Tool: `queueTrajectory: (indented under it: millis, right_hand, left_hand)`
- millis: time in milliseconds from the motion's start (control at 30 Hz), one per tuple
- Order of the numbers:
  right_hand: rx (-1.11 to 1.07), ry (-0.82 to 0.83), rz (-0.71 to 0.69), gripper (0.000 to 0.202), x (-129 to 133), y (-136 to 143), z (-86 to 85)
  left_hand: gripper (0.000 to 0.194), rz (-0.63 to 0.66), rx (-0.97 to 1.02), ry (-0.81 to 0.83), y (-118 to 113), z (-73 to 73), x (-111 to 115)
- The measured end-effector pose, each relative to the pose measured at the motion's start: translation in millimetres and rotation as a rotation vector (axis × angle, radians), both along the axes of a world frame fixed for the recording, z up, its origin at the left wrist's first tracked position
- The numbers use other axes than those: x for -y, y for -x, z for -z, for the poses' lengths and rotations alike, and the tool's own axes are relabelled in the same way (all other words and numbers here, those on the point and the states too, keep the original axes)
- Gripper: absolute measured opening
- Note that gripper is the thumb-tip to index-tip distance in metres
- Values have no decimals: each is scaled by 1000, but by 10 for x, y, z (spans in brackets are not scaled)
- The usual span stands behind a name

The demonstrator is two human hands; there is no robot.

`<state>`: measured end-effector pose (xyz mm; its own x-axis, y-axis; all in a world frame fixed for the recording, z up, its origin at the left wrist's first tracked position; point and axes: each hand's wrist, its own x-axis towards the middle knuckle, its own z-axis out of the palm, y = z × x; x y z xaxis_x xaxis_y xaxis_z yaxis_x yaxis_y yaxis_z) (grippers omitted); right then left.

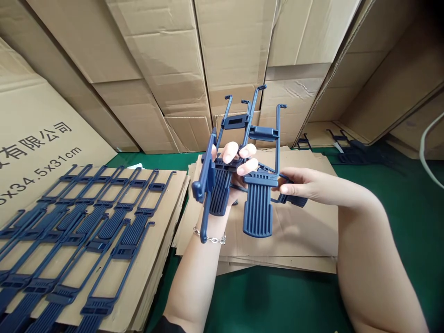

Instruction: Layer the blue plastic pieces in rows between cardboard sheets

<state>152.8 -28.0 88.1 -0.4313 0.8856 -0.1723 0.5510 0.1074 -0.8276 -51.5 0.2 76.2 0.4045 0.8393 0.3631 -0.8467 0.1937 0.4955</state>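
My left hand (231, 156), with a chain bracelet at the wrist, is closed around several dark blue plastic frames (257, 206). Each has a ribbed paddle-like end and two thin rods tipped with small hooks. They are held up above the cardboard sheets, fanned at different angles. On the right side of the bunch, my right hand (300, 182) pinches another blue plastic frame (294, 200); much of that piece lies hidden behind the others.
More blue frames (126, 231) lie in overlapping rows on a cardboard stack (138, 282) at left. Flat cardboard sheets (287, 236) rest on the green table (277, 300) beneath my hands. Tall cartons (166, 60) wall off the back. Further blue parts (354, 155) lie at far right.
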Motion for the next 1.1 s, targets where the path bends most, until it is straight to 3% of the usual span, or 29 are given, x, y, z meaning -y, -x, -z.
queueTrajectory:
  millis: [67,200,533,867,1100]
  right_hand:
    - [-1,51,4,49,9,74,-20]
    - [29,-14,113,43,20,80,-50]
    - [148,-109,263,42,82,-284,-87]
    - [239,-110,248,42,207,-344,-194]
    - [294,-47,194,50,209,-386,-162]
  left_hand:
    - [39,-28,-20,37,6,2,-4]
    - [38,-50,-102,94,36,3,-1]
    - [49,168,-288,-5,-7,25,-33]
    - [38,45,-403,-131,-73,72,-15]
    - [35,-51,-215,24,21,43,-48]
